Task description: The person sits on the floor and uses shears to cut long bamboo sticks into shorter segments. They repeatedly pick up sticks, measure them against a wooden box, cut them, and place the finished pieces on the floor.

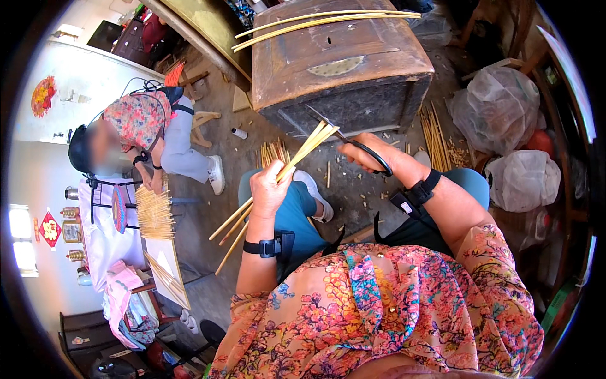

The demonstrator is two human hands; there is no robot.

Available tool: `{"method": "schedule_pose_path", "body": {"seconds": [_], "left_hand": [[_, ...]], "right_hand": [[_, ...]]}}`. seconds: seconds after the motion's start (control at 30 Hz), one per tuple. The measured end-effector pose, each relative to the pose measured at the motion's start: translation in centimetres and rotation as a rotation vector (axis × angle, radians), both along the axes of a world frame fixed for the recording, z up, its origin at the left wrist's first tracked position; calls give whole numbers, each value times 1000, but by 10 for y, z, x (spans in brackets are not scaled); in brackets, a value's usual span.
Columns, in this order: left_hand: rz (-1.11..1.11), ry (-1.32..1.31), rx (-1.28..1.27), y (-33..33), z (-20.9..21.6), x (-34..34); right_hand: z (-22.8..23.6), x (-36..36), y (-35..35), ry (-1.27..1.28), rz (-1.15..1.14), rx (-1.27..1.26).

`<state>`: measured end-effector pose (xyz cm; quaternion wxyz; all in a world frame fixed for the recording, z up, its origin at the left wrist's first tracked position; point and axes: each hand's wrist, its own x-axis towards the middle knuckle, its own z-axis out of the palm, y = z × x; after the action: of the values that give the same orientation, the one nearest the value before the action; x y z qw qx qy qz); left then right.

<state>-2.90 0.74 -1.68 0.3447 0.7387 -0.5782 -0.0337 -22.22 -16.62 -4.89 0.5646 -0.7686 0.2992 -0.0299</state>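
Note:
My left hand (267, 189) is closed round a small bundle of pale yellow stalks (309, 146). Their lower ends fan out past my left wrist, and their upper ends lie close together. In my right hand (361, 150) is a pair of scissors with black loop handles (382, 162). The blades cross the upper ends of the bundle; whether they are cutting into it I cannot tell. Between my knees and a wooden chest, another cluster of stalks (274, 151) stands beside my left leg. Short cut bits are strewn over the floor around my feet.
The dark wooden chest (334, 72) stands just ahead, with long stalks (328, 24) across its top. More stalks (434, 136) lean at its right, near stuffed plastic bags (495, 107). At left, another person (142, 120) bends over a row of stalks (154, 211) on a board.

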Motion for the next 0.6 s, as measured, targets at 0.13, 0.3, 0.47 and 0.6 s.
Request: {"method": "schedule_pose_path", "body": {"seconds": [0.13,0.3,0.47,0.6], "left_hand": [[2,-21,-4,1,-1,0],[22,-14,26,1,-1,1],[73,-14,69,0,-4,6],[99,24,119,-1,-5,14]], "right_hand": [[6,-2,1,-8,22,-32],[4,-2,-3,-22,98,-144],[-6,0,-4,-14,80,-237],[1,1,-4,20,18,-190]]}}
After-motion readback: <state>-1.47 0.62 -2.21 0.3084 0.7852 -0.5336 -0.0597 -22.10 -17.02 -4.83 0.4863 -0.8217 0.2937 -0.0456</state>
